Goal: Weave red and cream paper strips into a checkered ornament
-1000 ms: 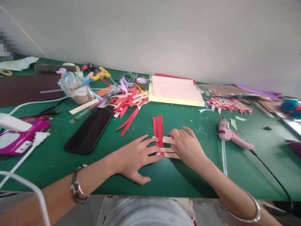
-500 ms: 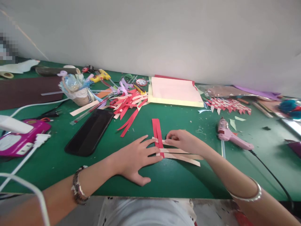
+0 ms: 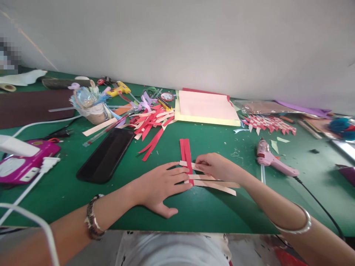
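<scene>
Two red paper strips (image 3: 188, 150) lie nearly side by side in front of me, with pale pink paper strips (image 3: 215, 187) crossing them. My left hand (image 3: 162, 186) rests flat with fingers spread, its fingertips on the crossing strips. My right hand (image 3: 219, 166) is pinched at the top pale paper strip (image 3: 183, 163), just right of the red ones. That strip's right part is hidden under the right hand. The lower pale strips fan out to the right beneath my right wrist.
Loose red and pale strips (image 3: 151, 120) are heaped behind, beside stacked paper sheets (image 3: 206, 105). A black phone (image 3: 107, 157) lies left. On the right are a pink glue gun (image 3: 273, 160) with its cord and a woven red-and-white piece (image 3: 270, 124).
My left fingers have drawn closer together over the strips. The right fingers have shifted slightly at the top pale strip, which now shows more of its left end.
</scene>
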`<move>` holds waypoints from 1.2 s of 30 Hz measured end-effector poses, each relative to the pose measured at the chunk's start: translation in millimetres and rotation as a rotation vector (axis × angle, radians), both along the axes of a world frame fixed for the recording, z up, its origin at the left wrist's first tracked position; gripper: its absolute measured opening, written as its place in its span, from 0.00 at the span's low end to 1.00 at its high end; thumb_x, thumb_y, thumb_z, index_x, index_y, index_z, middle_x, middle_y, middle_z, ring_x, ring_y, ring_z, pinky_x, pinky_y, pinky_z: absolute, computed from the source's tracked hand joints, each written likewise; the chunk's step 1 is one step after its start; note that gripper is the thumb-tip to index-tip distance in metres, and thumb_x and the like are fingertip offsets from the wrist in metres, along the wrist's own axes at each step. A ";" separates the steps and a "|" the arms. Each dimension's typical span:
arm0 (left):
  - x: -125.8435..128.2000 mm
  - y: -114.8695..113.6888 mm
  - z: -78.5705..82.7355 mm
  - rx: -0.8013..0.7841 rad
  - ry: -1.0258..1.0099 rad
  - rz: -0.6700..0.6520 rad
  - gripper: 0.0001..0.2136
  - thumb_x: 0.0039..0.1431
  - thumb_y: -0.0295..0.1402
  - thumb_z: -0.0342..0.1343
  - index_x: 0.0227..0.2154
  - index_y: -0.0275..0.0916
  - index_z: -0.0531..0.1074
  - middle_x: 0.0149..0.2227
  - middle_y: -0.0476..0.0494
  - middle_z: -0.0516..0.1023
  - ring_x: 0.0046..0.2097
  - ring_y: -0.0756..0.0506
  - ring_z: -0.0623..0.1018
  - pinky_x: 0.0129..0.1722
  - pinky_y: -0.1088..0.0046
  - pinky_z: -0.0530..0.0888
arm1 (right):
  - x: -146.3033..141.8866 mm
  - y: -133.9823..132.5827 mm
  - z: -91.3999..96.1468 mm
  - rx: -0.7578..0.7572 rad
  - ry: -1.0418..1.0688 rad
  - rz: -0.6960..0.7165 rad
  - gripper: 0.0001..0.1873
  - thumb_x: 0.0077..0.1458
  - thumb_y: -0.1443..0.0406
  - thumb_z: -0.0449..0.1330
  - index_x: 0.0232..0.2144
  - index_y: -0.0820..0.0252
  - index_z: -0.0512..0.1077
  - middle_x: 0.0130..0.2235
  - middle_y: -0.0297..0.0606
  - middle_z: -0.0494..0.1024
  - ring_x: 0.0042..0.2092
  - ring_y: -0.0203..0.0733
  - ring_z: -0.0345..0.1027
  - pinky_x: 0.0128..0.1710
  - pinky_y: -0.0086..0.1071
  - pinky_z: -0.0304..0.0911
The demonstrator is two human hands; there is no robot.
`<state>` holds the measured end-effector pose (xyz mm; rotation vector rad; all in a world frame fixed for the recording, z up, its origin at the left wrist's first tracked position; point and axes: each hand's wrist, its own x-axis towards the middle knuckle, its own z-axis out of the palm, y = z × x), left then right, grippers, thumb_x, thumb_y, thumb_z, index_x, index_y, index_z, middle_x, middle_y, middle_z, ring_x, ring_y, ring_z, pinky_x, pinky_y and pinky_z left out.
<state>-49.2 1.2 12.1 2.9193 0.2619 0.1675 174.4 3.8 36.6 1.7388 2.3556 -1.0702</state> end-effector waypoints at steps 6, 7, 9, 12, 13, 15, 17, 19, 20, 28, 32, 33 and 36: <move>0.0 -1.1 -1.1 -0.009 -0.008 0.009 0.27 0.48 0.45 0.52 0.51 0.40 0.62 0.51 0.40 0.69 0.52 0.38 0.66 0.55 0.60 0.55 | 4.3 3.3 -1.4 0.103 -0.019 0.084 0.15 0.58 0.60 0.46 0.27 0.59 0.68 0.23 0.31 0.68 0.23 0.31 0.53 0.23 0.26 0.46; 0.0 -1.2 -0.8 -0.008 -0.010 0.009 0.27 0.48 0.45 0.52 0.51 0.39 0.62 0.50 0.40 0.69 0.52 0.39 0.66 0.55 0.60 0.55 | 4.8 4.2 -2.6 0.108 -0.013 0.079 0.15 0.58 0.60 0.46 0.26 0.59 0.68 0.23 0.31 0.68 0.23 0.31 0.53 0.24 0.26 0.46; 0.0 -1.2 -0.3 -0.011 -0.017 0.009 0.27 0.48 0.45 0.52 0.51 0.39 0.63 0.50 0.40 0.69 0.51 0.39 0.67 0.54 0.61 0.56 | 6.1 5.9 -5.7 0.123 -0.012 0.055 0.16 0.57 0.59 0.47 0.24 0.59 0.68 0.23 0.31 0.68 0.23 0.31 0.54 0.24 0.27 0.46; 0.3 -0.9 0.3 -0.020 -0.031 0.007 0.26 0.48 0.44 0.52 0.51 0.39 0.62 0.49 0.40 0.70 0.50 0.39 0.67 0.54 0.61 0.56 | 8.3 7.1 -10.2 0.129 -0.012 0.041 0.16 0.55 0.57 0.49 0.23 0.59 0.69 0.22 0.31 0.68 0.23 0.31 0.54 0.24 0.27 0.46; 0.5 -0.7 0.5 -0.023 -0.032 0.005 0.26 0.48 0.44 0.52 0.51 0.39 0.62 0.49 0.40 0.70 0.51 0.39 0.67 0.54 0.61 0.56 | 9.0 6.9 -11.0 0.125 -0.003 0.040 0.16 0.55 0.57 0.50 0.23 0.59 0.69 0.22 0.31 0.69 0.24 0.31 0.55 0.24 0.27 0.46; 0.9 -0.5 1.0 -0.028 -0.027 0.000 0.26 0.49 0.44 0.52 0.51 0.39 0.62 0.49 0.40 0.70 0.51 0.39 0.66 0.53 0.62 0.56 | 9.8 5.6 -11.3 0.116 0.026 0.035 0.15 0.54 0.56 0.52 0.24 0.58 0.70 0.22 0.30 0.69 0.24 0.31 0.55 0.24 0.27 0.47; 1.2 -0.3 1.5 -0.027 -0.019 -0.001 0.26 0.49 0.44 0.52 0.50 0.38 0.63 0.49 0.40 0.70 0.50 0.39 0.67 0.53 0.62 0.57 | 9.7 3.5 -10.2 0.111 0.052 0.031 0.14 0.54 0.57 0.52 0.24 0.58 0.70 0.22 0.30 0.69 0.24 0.31 0.54 0.24 0.26 0.47; 1.3 -0.2 1.7 -0.021 -0.019 -0.004 0.26 0.49 0.44 0.51 0.50 0.38 0.63 0.49 0.39 0.70 0.50 0.39 0.67 0.53 0.62 0.57 | 9.0 1.2 -8.6 0.108 0.071 0.027 0.14 0.54 0.58 0.52 0.24 0.59 0.70 0.21 0.29 0.67 0.23 0.30 0.53 0.24 0.26 0.46; 1.3 -0.2 1.5 -0.017 -0.021 -0.005 0.26 0.48 0.44 0.51 0.50 0.38 0.63 0.49 0.39 0.69 0.51 0.39 0.67 0.53 0.62 0.57 | 8.7 0.2 -8.0 0.107 0.079 0.024 0.14 0.54 0.58 0.52 0.24 0.59 0.70 0.21 0.29 0.66 0.23 0.30 0.52 0.24 0.26 0.46; 1.4 -0.2 -0.4 -0.010 -0.033 -0.007 0.27 0.48 0.44 0.52 0.50 0.37 0.63 0.49 0.39 0.69 0.51 0.39 0.66 0.55 0.61 0.56 | 13.9 -4.1 -8.3 0.069 0.098 0.017 0.14 0.54 0.58 0.52 0.23 0.59 0.68 0.19 0.27 0.61 0.22 0.29 0.48 0.23 0.25 0.45; 1.4 -0.2 -0.5 -0.015 -0.026 -0.005 0.27 0.47 0.44 0.52 0.50 0.37 0.63 0.49 0.39 0.69 0.52 0.39 0.65 0.55 0.61 0.57 | 15.2 -5.0 -7.1 0.070 0.102 0.045 0.15 0.54 0.57 0.51 0.23 0.59 0.68 0.19 0.27 0.61 0.23 0.30 0.48 0.23 0.25 0.45; 1.4 -0.2 -0.6 -0.015 -0.028 -0.006 0.27 0.47 0.44 0.52 0.50 0.37 0.63 0.49 0.39 0.70 0.52 0.38 0.65 0.55 0.60 0.57 | 15.1 -5.0 -6.9 0.073 0.101 0.053 0.15 0.55 0.57 0.51 0.23 0.59 0.68 0.19 0.27 0.61 0.23 0.30 0.48 0.23 0.25 0.45; 1.4 -0.1 -1.2 -0.009 -0.036 -0.006 0.27 0.47 0.44 0.52 0.50 0.38 0.63 0.48 0.39 0.70 0.52 0.37 0.65 0.55 0.58 0.58 | 14.3 -4.9 -6.6 0.079 0.084 0.069 0.15 0.55 0.57 0.50 0.23 0.59 0.68 0.19 0.27 0.62 0.23 0.30 0.49 0.23 0.25 0.45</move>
